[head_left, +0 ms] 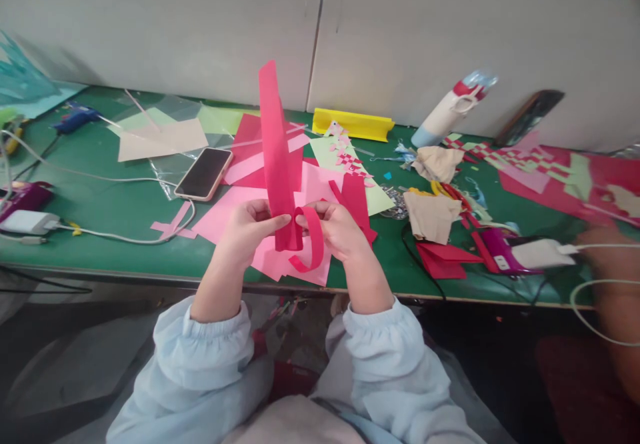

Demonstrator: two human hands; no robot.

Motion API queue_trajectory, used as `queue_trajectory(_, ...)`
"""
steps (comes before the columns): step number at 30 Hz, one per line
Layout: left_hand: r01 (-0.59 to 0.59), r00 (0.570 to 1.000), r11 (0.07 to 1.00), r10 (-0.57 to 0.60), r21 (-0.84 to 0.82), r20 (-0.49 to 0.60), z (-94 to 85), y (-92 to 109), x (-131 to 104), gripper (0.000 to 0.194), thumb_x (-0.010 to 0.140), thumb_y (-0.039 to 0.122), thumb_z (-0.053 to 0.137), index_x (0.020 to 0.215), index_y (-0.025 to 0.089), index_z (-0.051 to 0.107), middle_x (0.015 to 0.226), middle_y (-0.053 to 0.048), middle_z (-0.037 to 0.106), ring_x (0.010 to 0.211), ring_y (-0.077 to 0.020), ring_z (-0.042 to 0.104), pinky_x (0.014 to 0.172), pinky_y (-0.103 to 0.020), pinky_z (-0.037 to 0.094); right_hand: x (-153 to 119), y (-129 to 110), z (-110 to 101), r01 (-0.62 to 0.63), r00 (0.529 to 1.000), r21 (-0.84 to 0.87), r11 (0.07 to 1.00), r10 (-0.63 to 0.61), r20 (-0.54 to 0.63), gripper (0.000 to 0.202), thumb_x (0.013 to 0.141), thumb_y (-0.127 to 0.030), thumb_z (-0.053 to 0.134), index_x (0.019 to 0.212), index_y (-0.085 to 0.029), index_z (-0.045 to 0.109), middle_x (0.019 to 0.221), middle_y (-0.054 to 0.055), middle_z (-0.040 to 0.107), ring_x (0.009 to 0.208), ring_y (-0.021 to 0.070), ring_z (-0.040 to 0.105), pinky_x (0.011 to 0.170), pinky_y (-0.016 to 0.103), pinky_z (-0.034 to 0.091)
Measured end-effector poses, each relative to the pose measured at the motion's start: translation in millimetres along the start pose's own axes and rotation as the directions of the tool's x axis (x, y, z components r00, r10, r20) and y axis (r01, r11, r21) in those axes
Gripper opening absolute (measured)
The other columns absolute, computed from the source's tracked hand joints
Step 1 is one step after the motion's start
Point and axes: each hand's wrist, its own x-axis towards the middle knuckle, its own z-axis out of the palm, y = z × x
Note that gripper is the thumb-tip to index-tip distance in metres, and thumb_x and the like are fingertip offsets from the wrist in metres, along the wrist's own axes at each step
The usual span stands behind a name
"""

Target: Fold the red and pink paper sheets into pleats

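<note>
Part of the left hand (245, 231) hidden behind upright red paper (276, 157)

Mid-frame, the left hand (250, 226) pinches the lower end of a tall red paper piece (275, 157), while the right hand (336, 229), just beside it, holds a curled red strip (317, 241). Pink sheets (225, 212) lie beneath on the green table (127, 211). A phone (204, 173) rests left of centre, a blue glue gun (76, 119) upper left, a white bottle (447, 114) upper right.

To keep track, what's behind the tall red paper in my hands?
Beyond the tall red paper, a red sheet and pink sheets show at its edges; what's directly behind is covered.
</note>
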Motion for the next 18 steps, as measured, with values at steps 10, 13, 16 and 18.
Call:
queue_trajectory(10, -0.006, 0.999, 0.999, 0.004, -0.044, -0.043, 2.2, 1.2, -0.9, 0.032, 0.058, 0.027, 0.088, 0.084, 0.013, 0.076, 0.080, -0.007, 0.076, 0.069, -0.0154, 0.069, 0.064, -0.024, 0.058, 0.4, -0.2, 4.1, -0.046, 0.998, 0.051, 0.998, 0.048, -0.031, 0.036, 0.043, -0.029, 0.091, 0.069, -0.018, 0.069, 0.066, -0.003, 0.067, 0.062, 0.0105, 0.063, 0.064, 0.025, 0.053)
queue_trajectory(13, 0.000, 0.999, 0.998, -0.004, -0.064, -0.054, 2.1, 1.3, -0.3, 0.034, 0.057, 0.027, 0.088, 0.085, 0.013, 0.076, 0.081, -0.007, 0.076, 0.071, -0.0162, 0.069, 0.064, -0.025, 0.058, 0.0, -2.9, 7.2, -0.055, 0.997, 0.076, 0.996, 0.058, -0.041, 0.037, 0.042, -0.030, 0.092, 0.067, -0.018, 0.068, 0.064, -0.004, 0.065, 0.063, 0.0104, 0.063, 0.065, 0.025, 0.052)
queue_trajectory(16, -0.002, 0.998, 0.998, -0.002, -0.060, -0.065, 0.5, 0.4, 1.0, 0.034, 0.058, 0.028, 0.088, 0.085, 0.013, 0.076, 0.082, -0.007, 0.076, 0.071, -0.0161, 0.069, 0.064, -0.025, 0.058, 0.4, -5.2, 8.5, -0.080, 0.994, 0.070, 0.994, 0.085, -0.074, 0.040, 0.039, -0.032, 0.093, 0.065, -0.019, 0.066, 0.062, -0.005, 0.063, 0.064, 0.0113, 0.063, 0.067, 0.028, 0.053)
queue_trajectory(18, -0.014, 0.997, 0.999, 0.010, -0.053, -0.080, -0.4, 0.0, 1.7, 0.033, 0.059, 0.029, 0.087, 0.085, 0.013, 0.075, 0.083, -0.007, 0.076, 0.071, -0.0160, 0.069, 0.065, -0.026, 0.058, 0.9, -5.6, 8.5, -0.076, 0.992, 0.068, 0.995, 0.082, -0.099, 0.041, 0.039, -0.033, 0.093, 0.065, -0.019, 0.066, 0.062, -0.005, 0.063, 0.063, 0.0119, 0.063, 0.066, 0.028, 0.054)
